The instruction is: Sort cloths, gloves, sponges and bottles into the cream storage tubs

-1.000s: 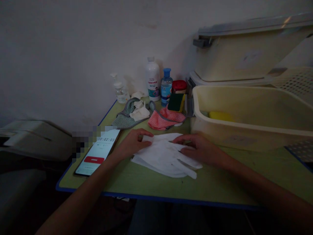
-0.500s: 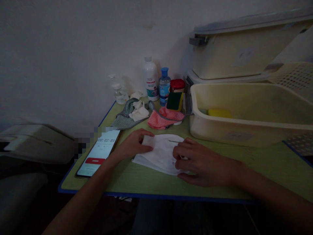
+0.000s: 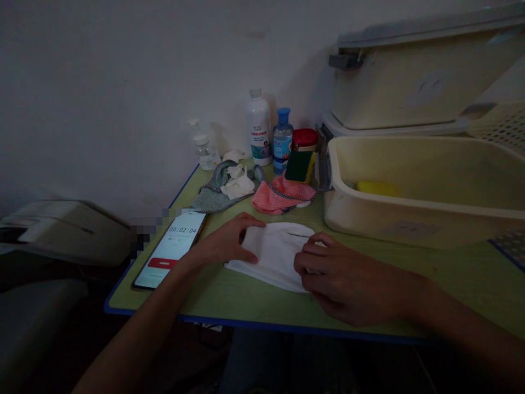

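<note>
soft white fabric [image 3: 273, 254], seemingly gloves, lies flat under both hands [image 3: 342, 276].

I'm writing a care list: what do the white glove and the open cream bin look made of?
The white glove: probably thin cotton or synthetic fabric, matte; it lies limp, with soft folds.
The open cream bin: likely molded plastic, fairly smooth; its rounded rim and seamless corner suggest it.
</note>
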### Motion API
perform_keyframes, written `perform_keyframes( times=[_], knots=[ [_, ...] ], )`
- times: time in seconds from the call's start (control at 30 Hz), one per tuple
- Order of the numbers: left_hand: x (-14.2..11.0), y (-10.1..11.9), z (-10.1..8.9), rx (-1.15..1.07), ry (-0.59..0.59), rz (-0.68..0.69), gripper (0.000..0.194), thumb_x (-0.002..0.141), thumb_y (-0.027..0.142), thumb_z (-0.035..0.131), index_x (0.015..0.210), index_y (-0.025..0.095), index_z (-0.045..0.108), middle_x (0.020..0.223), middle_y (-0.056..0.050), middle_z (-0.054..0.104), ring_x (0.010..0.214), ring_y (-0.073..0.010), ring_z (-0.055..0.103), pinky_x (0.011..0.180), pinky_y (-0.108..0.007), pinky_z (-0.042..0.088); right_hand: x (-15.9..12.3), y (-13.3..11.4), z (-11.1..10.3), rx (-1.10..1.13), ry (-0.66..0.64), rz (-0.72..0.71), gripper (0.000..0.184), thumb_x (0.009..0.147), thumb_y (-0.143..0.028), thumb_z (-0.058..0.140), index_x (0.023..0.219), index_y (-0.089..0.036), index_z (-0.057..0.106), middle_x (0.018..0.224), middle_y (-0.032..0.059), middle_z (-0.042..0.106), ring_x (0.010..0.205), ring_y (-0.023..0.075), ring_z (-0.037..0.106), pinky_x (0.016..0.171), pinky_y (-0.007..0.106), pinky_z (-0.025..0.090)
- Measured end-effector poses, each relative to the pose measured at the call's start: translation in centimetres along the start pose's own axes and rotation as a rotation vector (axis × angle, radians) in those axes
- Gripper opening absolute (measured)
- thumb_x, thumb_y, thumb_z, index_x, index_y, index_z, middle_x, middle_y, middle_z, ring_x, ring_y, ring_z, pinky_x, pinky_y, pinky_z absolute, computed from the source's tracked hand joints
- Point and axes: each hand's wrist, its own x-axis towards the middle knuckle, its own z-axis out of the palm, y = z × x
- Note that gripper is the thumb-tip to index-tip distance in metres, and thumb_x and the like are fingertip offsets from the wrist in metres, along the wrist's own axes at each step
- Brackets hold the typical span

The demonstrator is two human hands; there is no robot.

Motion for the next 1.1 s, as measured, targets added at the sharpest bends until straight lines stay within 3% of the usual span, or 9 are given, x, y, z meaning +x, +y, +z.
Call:
perform_keyframes(
  times=[0.17,0.4,0.6,0.93,1.1],
  knots=[
    [0.0,0.4,-0.3,-0.091,0.010,-0.085,0.056,0.059,0.031,0.071,0.112,0.017,0.060,0.103,-0.006,0.061,0.075,-0.0144,0.055,0.068,-0.028,0.046,0.1,0.3,0.6,0.018,-0.047,0.012,0.007,0.077,-0.011,0.052,0.074,-0.015,0.057,0.086,0.0042,0.058,0.085,0.0170,0.050,0.087,0.036,0.031],
    [-0.6,1.0,-0.9,-0.307,-0.046,-0.187,0.065,0.054,0.024,0.071,0.116,0.016,0.053,0.090,-0.003,0.062,0.074,-0.0140,0.056,0.061,-0.024,0.043,-0.1,0.2,0.0,-0.017,0.013,-0.027,0.008,0.079,-0.011,0.050,0.076,-0.016,0.056,0.083,0.0033,0.059,0.079,0.0161,0.049,0.082,0.034,0.031],
    [-0.8,1.1,-1.1,0.083,-0.080,-0.144,0.045,0.058,0.021,0.067,0.103,0.016,0.061,0.059,0.007,0.045,0.055,-0.0092,0.043,0.050,-0.021,0.031,0.0,0.3,0.4,-0.014,-0.043,-0.011,0.009,0.075,-0.009,0.051,0.077,-0.016,0.057,0.082,0.0033,0.059,0.078,0.0162,0.049,0.080,0.033,0.032],
    [-1.0,1.6,-1.2,0.200,-0.084,-0.115,0.047,0.057,0.014,0.060,0.104,0.018,0.059,0.061,0.007,0.042,0.054,-0.0092,0.040,0.049,-0.020,0.032,0.0,0.4,0.6,0.017,-0.066,-0.005,0.008,0.077,-0.011,0.051,0.078,-0.016,0.057,0.084,0.0040,0.059,0.080,0.0165,0.051,0.085,0.034,0.035],
    [-1.0,1.8,-1.1,0.237,-0.094,-0.160,0.052,0.057,0.012,0.055,0.109,0.017,0.060,0.063,0.005,0.045,0.055,-0.0100,0.043,0.050,-0.022,0.033,0.0,0.4,0.6,-0.030,0.062,0.008,0.013,0.081,-0.011,0.046,0.078,-0.015,0.057,0.084,0.0058,0.060,0.081,0.0171,0.051,0.083,0.034,0.035]
  ],
)
